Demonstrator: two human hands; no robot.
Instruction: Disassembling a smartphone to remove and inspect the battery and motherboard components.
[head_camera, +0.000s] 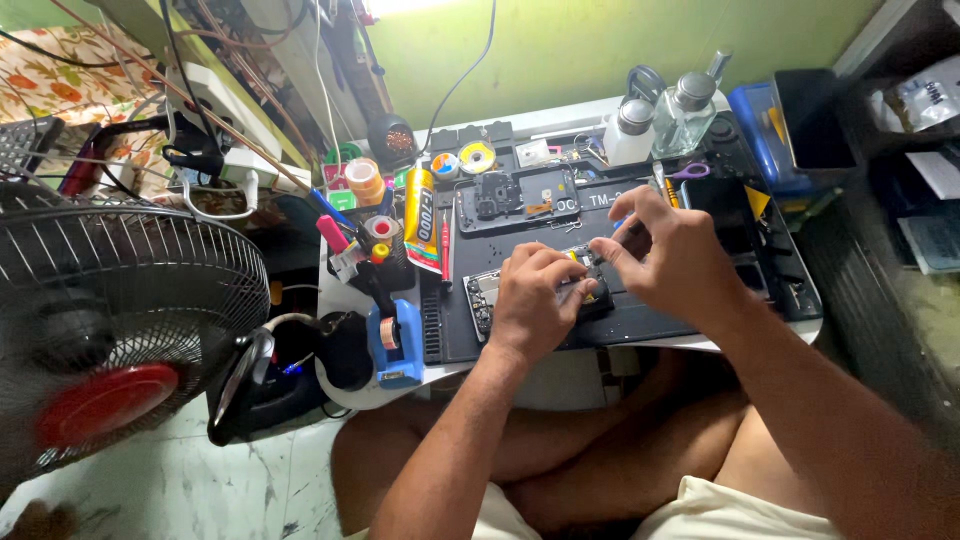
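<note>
From the head view I have my left hand (530, 300) curled shut on the opened phone (540, 290), pinning it to the worktop (640, 325) mat under my fingers. My right hand (670, 255) pinches something too small to identify just above the phone's right end. I judge I'm mid-way through working a part on the board, so steady, fine fingertip pressure is what counts.

The left hand (532, 300) lay knuckles up, fingers curled downward and bunched together, with the forearm running up from the lower left. The right hand (672, 255) was set just beside it, thumb and forefinger pinched at their tips, remaining fingers bent. The right forearm entered from the lower right. Both legs were crossed beneath.
</note>
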